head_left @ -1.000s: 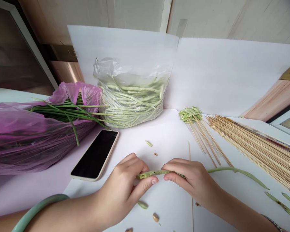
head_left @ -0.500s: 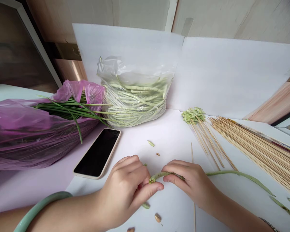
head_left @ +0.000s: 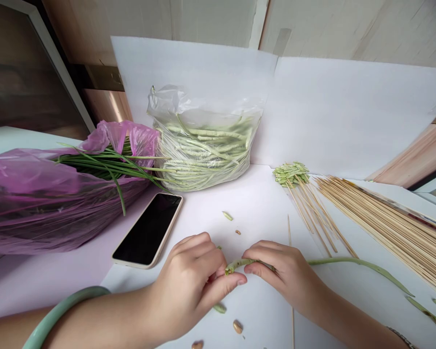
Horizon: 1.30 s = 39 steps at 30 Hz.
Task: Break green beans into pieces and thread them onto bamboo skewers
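A long green bean with a broken, open end runs between my two hands, and its thin tail stretches over the paper to the right. My right hand is closed around it, thumb below and fingers above. My left hand is curled, its thumb and bent index finger at the broken end; the other fingertips are hidden. A small bean piece shows just below my left thumb. Brown bean seeds lie in front, and a wooden skewer passes under my right hand.
A clear plastic bag of long beans stands at the back. Left are a pink bag with green stalks and a phone. Right are skewers threaded with bean pieces, a pile of bare skewers and bean scraps.
Almost nothing differs. Both hands keep their hold around the bean, and the whole view has shifted very slightly.
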{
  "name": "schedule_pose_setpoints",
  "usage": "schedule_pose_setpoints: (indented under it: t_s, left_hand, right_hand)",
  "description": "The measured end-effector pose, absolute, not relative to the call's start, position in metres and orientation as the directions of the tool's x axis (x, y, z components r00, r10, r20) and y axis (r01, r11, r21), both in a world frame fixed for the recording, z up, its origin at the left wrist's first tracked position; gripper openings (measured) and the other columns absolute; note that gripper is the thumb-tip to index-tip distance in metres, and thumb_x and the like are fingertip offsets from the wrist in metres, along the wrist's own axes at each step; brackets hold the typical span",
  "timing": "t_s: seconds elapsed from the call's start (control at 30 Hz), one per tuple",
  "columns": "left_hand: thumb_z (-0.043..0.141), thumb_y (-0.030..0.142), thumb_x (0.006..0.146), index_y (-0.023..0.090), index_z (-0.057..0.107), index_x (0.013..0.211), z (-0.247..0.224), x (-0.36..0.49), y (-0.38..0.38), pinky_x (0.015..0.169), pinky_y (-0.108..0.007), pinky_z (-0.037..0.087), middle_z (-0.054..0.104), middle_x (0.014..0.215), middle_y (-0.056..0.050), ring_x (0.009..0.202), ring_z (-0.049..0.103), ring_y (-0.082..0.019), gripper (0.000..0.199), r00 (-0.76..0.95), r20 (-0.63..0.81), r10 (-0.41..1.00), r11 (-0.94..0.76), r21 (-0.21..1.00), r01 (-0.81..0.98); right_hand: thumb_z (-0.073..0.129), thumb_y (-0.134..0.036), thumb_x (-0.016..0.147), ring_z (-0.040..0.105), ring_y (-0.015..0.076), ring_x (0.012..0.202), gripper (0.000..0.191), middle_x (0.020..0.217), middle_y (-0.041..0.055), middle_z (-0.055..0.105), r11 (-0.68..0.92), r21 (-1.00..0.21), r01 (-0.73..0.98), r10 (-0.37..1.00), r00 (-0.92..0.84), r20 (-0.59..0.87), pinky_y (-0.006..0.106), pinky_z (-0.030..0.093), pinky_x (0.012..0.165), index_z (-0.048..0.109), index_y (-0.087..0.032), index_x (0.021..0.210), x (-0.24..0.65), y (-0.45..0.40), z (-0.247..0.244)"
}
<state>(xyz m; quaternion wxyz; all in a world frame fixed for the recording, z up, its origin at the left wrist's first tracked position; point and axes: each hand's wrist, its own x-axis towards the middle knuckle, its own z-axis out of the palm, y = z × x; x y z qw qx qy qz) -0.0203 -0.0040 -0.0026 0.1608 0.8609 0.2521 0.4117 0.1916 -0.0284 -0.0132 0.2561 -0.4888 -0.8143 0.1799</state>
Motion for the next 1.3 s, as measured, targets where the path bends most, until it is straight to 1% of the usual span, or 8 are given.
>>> schedule_pose_setpoints:
  t_s: [0.5,0.73,0.87,1.03,1.17,1.3]
  left_hand:
    - [0.062,0.026,0.085,0.016,0.047,0.063,-0.0017,-0.0205,-0.0046,0.050,-0.022,0.033,0.046,0.054,0.003,0.054,0.045,-0.011,0.029,0.531,0.598,0.601,-0.794,0.525,0.307]
    - [0.061,0.027,0.086,0.017,0.045,0.061,-0.0013,-0.0200,-0.0043,0.050,-0.021,0.034,0.045,0.054,0.004,0.053,0.045,-0.010,0.031,0.520,0.578,0.629,-0.771,0.551,0.319]
    - [0.061,0.026,0.086,0.017,0.046,0.061,-0.0007,-0.0196,-0.0043,0.050,-0.021,0.035,0.046,0.054,0.004,0.053,0.045,-0.010,0.031,0.508,0.564,0.651,-0.750,0.583,0.313]
    - [0.064,0.030,0.084,0.017,0.048,0.060,-0.0001,-0.0190,-0.0035,0.049,-0.020,0.036,0.047,0.055,0.003,0.052,0.046,-0.010,0.031,0.453,0.558,0.696,-0.709,0.635,0.308]
    - [0.067,0.033,0.081,0.017,0.050,0.058,0.0001,-0.0179,-0.0015,0.049,-0.020,0.037,0.050,0.056,0.003,0.052,0.047,-0.010,0.032,0.429,0.513,0.743,-0.655,0.690,0.308]
    - [0.066,0.034,0.081,0.017,0.049,0.056,0.0009,-0.0166,-0.0006,0.049,-0.019,0.037,0.052,0.054,0.003,0.052,0.048,-0.010,0.035,0.430,0.465,0.774,-0.613,0.720,0.325]
  right_hand:
    - [0.055,-0.011,0.086,0.058,0.0131,0.063,0.017,0.070,0.0002,0.064,0.452,-0.554,0.700,0.891,-0.385,0.240,0.022,0.042,0.059,0.063,-0.018,0.073,0.1917,-0.0277,-0.0138]
    - [0.057,-0.014,0.086,0.058,0.0123,0.062,0.015,0.068,-0.0009,0.063,0.439,-0.561,0.702,0.897,-0.373,0.236,0.021,0.041,0.058,0.063,-0.019,0.073,0.1909,-0.0274,-0.0128]
    - [0.056,-0.016,0.087,0.059,0.0124,0.063,0.016,0.067,-0.0012,0.063,0.430,-0.567,0.703,0.902,-0.360,0.238,0.021,0.042,0.058,0.063,-0.020,0.073,0.1900,-0.0279,-0.0121]
    - [0.053,-0.020,0.089,0.057,0.0128,0.059,0.019,0.064,-0.0015,0.060,0.420,-0.568,0.708,0.908,-0.336,0.251,0.022,0.042,0.055,0.062,-0.020,0.072,0.1872,-0.0289,-0.0090]
    - [0.053,-0.020,0.088,0.054,0.0128,0.056,0.020,0.060,-0.0022,0.055,0.416,-0.554,0.722,0.908,-0.290,0.303,0.022,0.041,0.051,0.061,-0.020,0.069,0.1872,-0.0289,-0.0064]
    - [0.054,-0.021,0.087,0.054,0.0125,0.055,0.018,0.061,-0.0022,0.057,0.417,-0.557,0.718,0.905,-0.269,0.331,0.022,0.041,0.051,0.062,-0.021,0.071,0.1901,-0.0284,-0.0056]
